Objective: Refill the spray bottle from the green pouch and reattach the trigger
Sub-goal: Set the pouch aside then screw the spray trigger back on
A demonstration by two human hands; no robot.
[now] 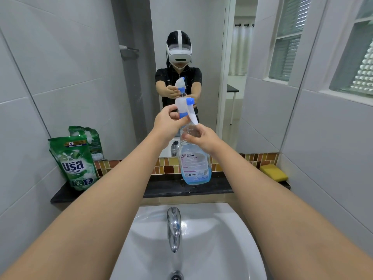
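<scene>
While left hand pinches trigger, right hand clasps bottle above ledge

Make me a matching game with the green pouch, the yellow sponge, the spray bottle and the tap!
Things:
1. green pouch
2. yellow sponge
3. spray bottle
4. tap

Places:
A. over the white sink
B. far right end of the dark ledge
C. held in both hands
D. far left end of the ledge, leaning on the wall

Pairs: 1-D, 2-B, 3-C, 4-A
</scene>
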